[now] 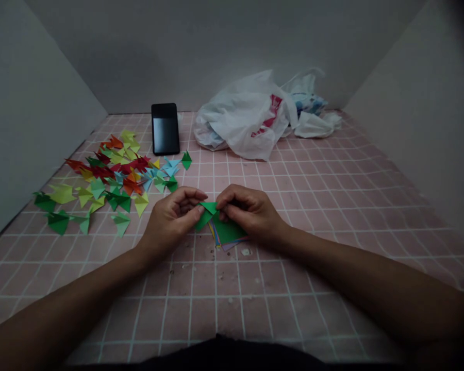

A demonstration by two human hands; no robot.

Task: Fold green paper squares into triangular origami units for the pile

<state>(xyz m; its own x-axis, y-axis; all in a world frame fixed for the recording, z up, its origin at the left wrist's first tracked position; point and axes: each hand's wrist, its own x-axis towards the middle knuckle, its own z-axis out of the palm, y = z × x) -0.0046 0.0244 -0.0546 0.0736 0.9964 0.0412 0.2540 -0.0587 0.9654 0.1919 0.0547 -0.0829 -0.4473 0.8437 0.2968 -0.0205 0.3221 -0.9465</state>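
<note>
A partly folded piece of green origami paper (207, 210) is pinched between both hands above the cloth. My left hand (176, 212) grips its left side between thumb and fingers. On its right side, my right hand (251, 208) closes thumb and fingertips at the corner. Just below and behind the fold lies a stack of square paper sheets (228, 231), green on top, with yellow, blue and lilac edges showing underneath. My right hand covers part of that stack. The fingertips hide some of the creases.
Many small folded paper pieces (118, 198) in green, yellow, red, orange and blue spread over the left side. A black phone (165, 129) lies behind them. White plastic bags (251, 116) sit at the back. Pink checked cloth (313, 180) covers the surface, between pale walls.
</note>
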